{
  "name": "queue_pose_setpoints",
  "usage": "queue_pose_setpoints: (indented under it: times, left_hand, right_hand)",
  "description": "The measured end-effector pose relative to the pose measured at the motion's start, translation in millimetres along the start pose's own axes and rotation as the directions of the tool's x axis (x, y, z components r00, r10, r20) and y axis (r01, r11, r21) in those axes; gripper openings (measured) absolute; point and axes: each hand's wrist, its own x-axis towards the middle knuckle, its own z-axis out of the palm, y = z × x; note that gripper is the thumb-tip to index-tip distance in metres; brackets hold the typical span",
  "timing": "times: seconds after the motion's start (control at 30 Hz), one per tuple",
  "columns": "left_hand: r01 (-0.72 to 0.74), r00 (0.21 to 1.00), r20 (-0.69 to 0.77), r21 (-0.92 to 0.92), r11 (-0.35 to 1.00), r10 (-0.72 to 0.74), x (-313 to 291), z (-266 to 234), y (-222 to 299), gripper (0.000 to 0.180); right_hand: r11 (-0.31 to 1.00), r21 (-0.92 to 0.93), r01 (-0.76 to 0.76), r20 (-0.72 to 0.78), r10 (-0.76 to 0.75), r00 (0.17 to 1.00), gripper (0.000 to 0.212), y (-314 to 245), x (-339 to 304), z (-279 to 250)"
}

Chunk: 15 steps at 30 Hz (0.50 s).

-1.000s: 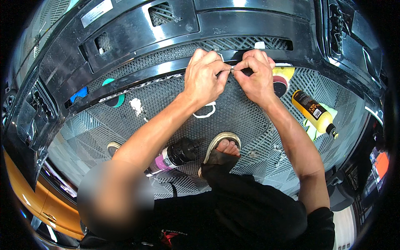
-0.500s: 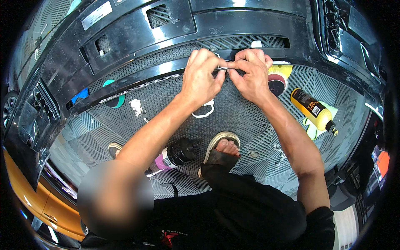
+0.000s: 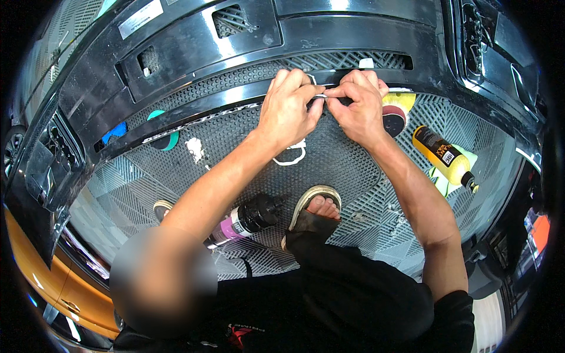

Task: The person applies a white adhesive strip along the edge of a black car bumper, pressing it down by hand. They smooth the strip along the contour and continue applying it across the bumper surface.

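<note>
A glossy black car bumper (image 3: 220,44) lies across the top of the view. At the middle of its near bar (image 3: 206,106), my left hand (image 3: 288,112) and my right hand (image 3: 359,112) almost touch. Thumb and fingers of each hand are closed in a pinch. A small, thin, pale strip (image 3: 319,96) shows between the fingertips; its kind is too small to make out. The bumper's bar runs behind both hands, and my fingers hide the part of it there.
Behind my right hand sits a polishing pad (image 3: 395,119), with a yellow wax bottle (image 3: 441,154) lying on a pale green cloth (image 3: 445,183) to its right. A black-and-purple bottle (image 3: 238,222) lies near my left forearm. A green-rimmed pad (image 3: 170,141) and white scraps (image 3: 195,151) are on the grey mat (image 3: 235,153).
The view has shifted slightly. Both hands keep their pinch at the bumper's bar, with the fingertips slightly farther right in the picture.
</note>
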Motion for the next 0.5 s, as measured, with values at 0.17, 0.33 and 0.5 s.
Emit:
queue_pose_setpoints:
  times: [0.17, 0.33, 0.5]
  left_hand:
    - [0.005, 1.000, -0.007, -0.023, 1.000, -0.005, -0.5, -0.6, -0.8, 0.018]
    - [-0.018, 0.999, -0.043, -0.053, 0.998, 0.016, -2.1, 0.8, -3.3, 0.014]
    - [-0.006, 0.999, -0.034, -0.049, 0.999, 0.005, 0.0, 0.8, -0.6, 0.011]
  right_hand:
    - [0.999, 0.034, -0.011, 0.019, 0.010, 1.000, 0.009, 0.1, -0.2, -1.7]
    - [0.995, 0.099, -0.002, 0.073, -0.006, 0.997, 0.013, 6.3, -0.5, -7.5]
    - [0.996, 0.090, -0.017, 0.076, 0.011, 0.997, 0.016, 5.2, -0.9, -11.5]
